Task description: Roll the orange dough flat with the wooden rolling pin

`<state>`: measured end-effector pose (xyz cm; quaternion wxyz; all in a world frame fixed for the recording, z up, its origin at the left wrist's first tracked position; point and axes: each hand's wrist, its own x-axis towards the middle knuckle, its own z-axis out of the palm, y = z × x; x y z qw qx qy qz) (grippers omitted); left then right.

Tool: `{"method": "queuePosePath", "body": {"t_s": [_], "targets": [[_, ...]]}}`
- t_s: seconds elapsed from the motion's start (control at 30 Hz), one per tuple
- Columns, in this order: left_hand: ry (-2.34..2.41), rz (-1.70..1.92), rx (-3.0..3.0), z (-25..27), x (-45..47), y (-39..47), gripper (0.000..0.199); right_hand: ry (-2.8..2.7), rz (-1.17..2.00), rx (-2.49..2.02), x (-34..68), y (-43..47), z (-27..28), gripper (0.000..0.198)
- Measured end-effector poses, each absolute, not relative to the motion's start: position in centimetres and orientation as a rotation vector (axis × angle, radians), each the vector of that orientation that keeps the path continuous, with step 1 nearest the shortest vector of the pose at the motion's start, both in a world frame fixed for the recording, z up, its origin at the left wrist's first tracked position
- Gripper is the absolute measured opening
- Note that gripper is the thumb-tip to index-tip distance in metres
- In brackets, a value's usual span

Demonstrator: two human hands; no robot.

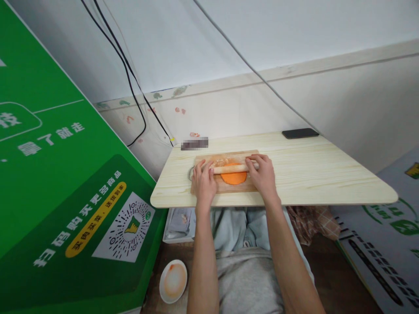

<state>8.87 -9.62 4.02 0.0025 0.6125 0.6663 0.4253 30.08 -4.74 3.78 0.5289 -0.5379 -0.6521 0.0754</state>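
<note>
Both my hands are on a wooden rolling pin [231, 169], which lies crosswise over a flat round orange sheet of dough [234, 178]. My left hand [204, 182] is closed around its left end, and my right hand [262, 172] grips the right end. Beneath the dough is a wooden cutting board [222, 188] with a metal ring at its left side. Light flour-like patches and orange smears mark the board behind the pin. The dough's far edge is partly hidden by the pin.
The board rests on a pale wood-grain table [314, 170] against the wall. A black phone [300, 133] lies at the back right, and a blurred-out item [194, 143] at the back left. A stained white bowl [173, 281] is on the floor. A green panel [65, 174] stands left.
</note>
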Motion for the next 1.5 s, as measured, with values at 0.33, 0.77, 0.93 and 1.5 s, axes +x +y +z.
{"method": "queuePosePath", "body": {"t_s": [0.33,0.77,0.93,1.5], "targets": [[2.066,1.309,1.940,4.5,8.9,-9.9,0.027,-1.611,0.181,-1.299,30.2,-4.7,3.6,0.028],[1.909,1.367,2.057,4.2,8.1,-9.7,0.024,-1.606,0.299,-1.262,30.0,-5.6,4.6,0.024],[1.788,1.416,2.067,4.0,7.4,-9.6,0.021,-1.582,0.298,-1.196,30.2,-5.5,4.8,0.021],[1.818,1.565,1.900,4.2,7.9,-9.8,0.015,-1.466,0.264,-1.228,30.2,-5.4,4.8,0.023]]}}
